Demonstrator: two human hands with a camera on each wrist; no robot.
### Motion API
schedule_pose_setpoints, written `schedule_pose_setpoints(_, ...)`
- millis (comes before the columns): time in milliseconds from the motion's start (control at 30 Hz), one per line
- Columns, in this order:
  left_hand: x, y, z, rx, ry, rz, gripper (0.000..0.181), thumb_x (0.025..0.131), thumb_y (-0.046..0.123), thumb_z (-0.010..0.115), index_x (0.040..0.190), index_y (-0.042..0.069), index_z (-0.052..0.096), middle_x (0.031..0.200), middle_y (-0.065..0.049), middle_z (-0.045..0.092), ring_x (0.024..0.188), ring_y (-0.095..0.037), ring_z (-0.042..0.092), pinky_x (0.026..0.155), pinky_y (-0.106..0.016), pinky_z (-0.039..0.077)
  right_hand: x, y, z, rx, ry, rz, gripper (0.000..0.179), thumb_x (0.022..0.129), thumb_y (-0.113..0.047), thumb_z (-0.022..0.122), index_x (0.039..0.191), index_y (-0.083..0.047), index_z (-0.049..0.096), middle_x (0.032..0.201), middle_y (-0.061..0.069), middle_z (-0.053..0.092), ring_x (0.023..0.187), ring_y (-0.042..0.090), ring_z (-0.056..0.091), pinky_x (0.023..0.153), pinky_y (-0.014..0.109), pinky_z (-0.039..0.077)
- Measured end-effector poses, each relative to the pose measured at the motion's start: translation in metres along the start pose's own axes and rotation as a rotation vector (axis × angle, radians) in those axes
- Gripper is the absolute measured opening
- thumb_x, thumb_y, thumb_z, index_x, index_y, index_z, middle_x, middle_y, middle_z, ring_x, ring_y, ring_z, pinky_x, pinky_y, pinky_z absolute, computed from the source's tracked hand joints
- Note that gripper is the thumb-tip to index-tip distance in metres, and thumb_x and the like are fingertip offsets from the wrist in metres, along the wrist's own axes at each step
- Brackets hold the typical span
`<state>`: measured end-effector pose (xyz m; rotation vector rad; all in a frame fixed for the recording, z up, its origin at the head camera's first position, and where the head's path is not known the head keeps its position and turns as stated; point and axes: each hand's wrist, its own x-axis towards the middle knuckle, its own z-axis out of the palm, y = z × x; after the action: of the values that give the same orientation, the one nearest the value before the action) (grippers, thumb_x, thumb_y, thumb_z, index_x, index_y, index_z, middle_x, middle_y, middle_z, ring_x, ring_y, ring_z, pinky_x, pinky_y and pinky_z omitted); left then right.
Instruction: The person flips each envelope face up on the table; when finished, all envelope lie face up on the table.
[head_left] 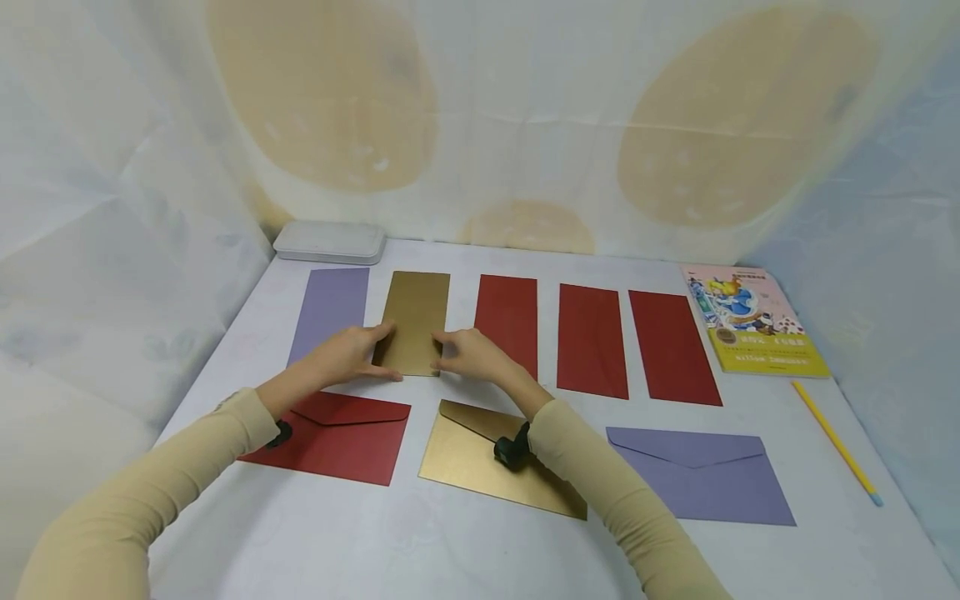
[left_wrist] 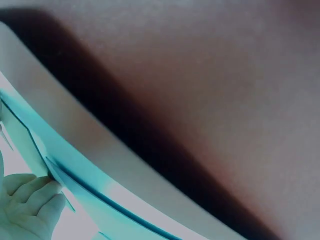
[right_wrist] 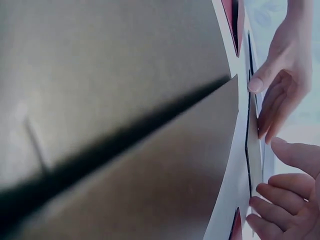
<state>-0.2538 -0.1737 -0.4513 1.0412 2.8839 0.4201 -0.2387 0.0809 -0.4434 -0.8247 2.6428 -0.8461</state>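
Note:
Upright on the white table lies a narrow plain gold card [head_left: 412, 312], with my hands at its two long sides. Along its left edge my left hand [head_left: 348, 354] spreads thumb and fingers apart; the thumb reaches the near left corner. Opposite, the fingertips of my right hand [head_left: 475, 357] touch the right edge, fingers only loosely bent. The right wrist view shows both the left hand [right_wrist: 290, 65] and the right hand [right_wrist: 290, 200] beside the card, seen nearly edge-on. Beneath my right forearm is a gold envelope [head_left: 465, 450], and under the left wrist a red envelope [head_left: 345, 446].
In the back row are a purple card [head_left: 330, 304] and red cards [head_left: 508, 312] [head_left: 592, 342] [head_left: 675, 350]. A purple envelope [head_left: 720, 492], a yellow pencil [head_left: 836, 437] and a picture book [head_left: 753, 321] lie right. A grey-white case [head_left: 330, 241] sits back left.

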Motion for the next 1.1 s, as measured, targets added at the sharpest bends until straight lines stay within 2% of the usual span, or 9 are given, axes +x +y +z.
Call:
schedule_pose_setpoints(167, 0.001, 0.001, 0.001, 0.025, 0.007, 0.006, 0.094, 0.074, 0.052, 0.078, 0.136, -0.01, 0.046, 0.121, -0.028, 0.061, 0.09, -0.023, 0.065, 0.073, -0.036, 0.054, -0.002, -0.001, -0.001, -0.01, 0.014, -0.039, 0.056, 0.091, -0.021, 0.068, 0.137, 0.006, 0.049, 0.134, 0.018, 0.055, 0.081, 0.013, 0.052, 0.065, 0.022, 0.043)
schedule_pose_setpoints(233, 0.001, 0.002, 0.001, 0.049, 0.006, 0.012, 0.092, 0.075, 0.052, 0.078, 0.136, -0.011, 0.047, 0.113, -0.027, 0.064, 0.076, -0.019, 0.062, 0.065, -0.033, 0.052, -0.003, -0.002, -0.001, -0.015, 0.017, -0.042, 0.056, 0.091, -0.02, 0.068, 0.137, 0.005, 0.049, 0.134, 0.018, 0.054, 0.077, 0.013, 0.052, 0.065, 0.022, 0.043)
schedule_pose_setpoints(367, 0.0, 0.004, 0.001, 0.093, 0.003, 0.029, 0.091, 0.077, 0.052, 0.077, 0.135, -0.011, 0.047, 0.114, -0.027, 0.064, 0.067, -0.017, 0.057, 0.059, -0.032, 0.05, -0.001, 0.0, 0.0, -0.012, 0.044, -0.015, 0.055, 0.09, -0.019, 0.069, 0.137, 0.003, 0.05, 0.134, 0.016, 0.055, 0.07, 0.015, 0.051, 0.064, 0.023, 0.042)
schedule_pose_setpoints(467, 0.0, 0.005, 0.002, 0.1, 0.02, 0.044, 0.089, 0.078, 0.052, 0.075, 0.134, -0.012, 0.048, 0.125, -0.028, 0.058, 0.086, -0.025, 0.066, 0.068, -0.037, 0.055, -0.001, 0.0, 0.001, -0.011, 0.062, 0.0, 0.055, 0.09, -0.019, 0.07, 0.137, 0.002, 0.051, 0.134, 0.015, 0.056, 0.079, 0.015, 0.053, 0.067, 0.023, 0.041)
schedule_pose_setpoints(600, 0.0, 0.004, 0.003, 0.097, 0.038, 0.053, 0.087, 0.08, 0.051, 0.074, 0.133, -0.013, 0.048, 0.128, -0.028, 0.056, 0.106, -0.037, 0.063, 0.079, -0.043, 0.054, -0.001, 0.0, 0.001, 0.011, 0.057, 0.008, 0.055, 0.09, -0.02, 0.069, 0.137, 0.002, 0.051, 0.135, 0.014, 0.054, 0.096, 0.015, 0.055, 0.076, 0.024, 0.042)
schedule_pose_setpoints(733, 0.001, 0.003, 0.005, 0.107, 0.036, 0.053, 0.088, 0.08, 0.052, 0.073, 0.134, -0.013, 0.047, 0.131, -0.028, 0.054, 0.107, -0.038, 0.062, 0.078, -0.044, 0.054, -0.003, 0.002, 0.001, 0.083, 0.07, 0.031, 0.056, 0.091, -0.021, 0.068, 0.14, -0.001, 0.049, 0.138, 0.013, 0.052, 0.096, 0.016, 0.057, 0.084, 0.03, 0.045)
schedule_pose_setpoints(967, 0.003, 0.003, 0.006, 0.049, 0.015, 0.019, 0.097, 0.076, 0.056, 0.075, 0.139, -0.01, 0.043, 0.128, -0.03, 0.055, 0.105, -0.036, 0.063, 0.079, -0.043, 0.054, -0.007, 0.004, -0.003, 0.135, 0.121, 0.011, 0.055, 0.092, -0.022, 0.067, 0.141, -0.005, 0.048, 0.139, 0.012, 0.05, 0.119, 0.019, 0.055, 0.095, 0.036, 0.046)
schedule_pose_setpoints(1000, 0.004, 0.004, 0.005, 0.038, 0.01, 0.012, 0.098, 0.076, 0.057, 0.075, 0.139, -0.01, 0.043, 0.126, -0.03, 0.056, 0.102, -0.034, 0.065, 0.078, -0.042, 0.054, -0.008, 0.003, -0.004, 0.131, 0.131, 0.003, 0.054, 0.092, -0.022, 0.067, 0.141, -0.005, 0.049, 0.138, 0.012, 0.05, 0.116, 0.017, 0.056, 0.093, 0.035, 0.047)
schedule_pose_setpoints(1100, 0.005, 0.006, 0.003, 0.025, 0.003, 0.0, 0.098, 0.075, 0.058, 0.074, 0.14, -0.008, 0.042, 0.123, -0.029, 0.058, 0.094, -0.029, 0.066, 0.074, -0.04, 0.055, -0.011, 0.0, -0.008, 0.124, 0.164, -0.017, 0.053, 0.093, -0.022, 0.066, 0.14, -0.005, 0.05, 0.13, 0.017, 0.058, 0.076, 0.015, 0.055, 0.083, 0.033, 0.047)
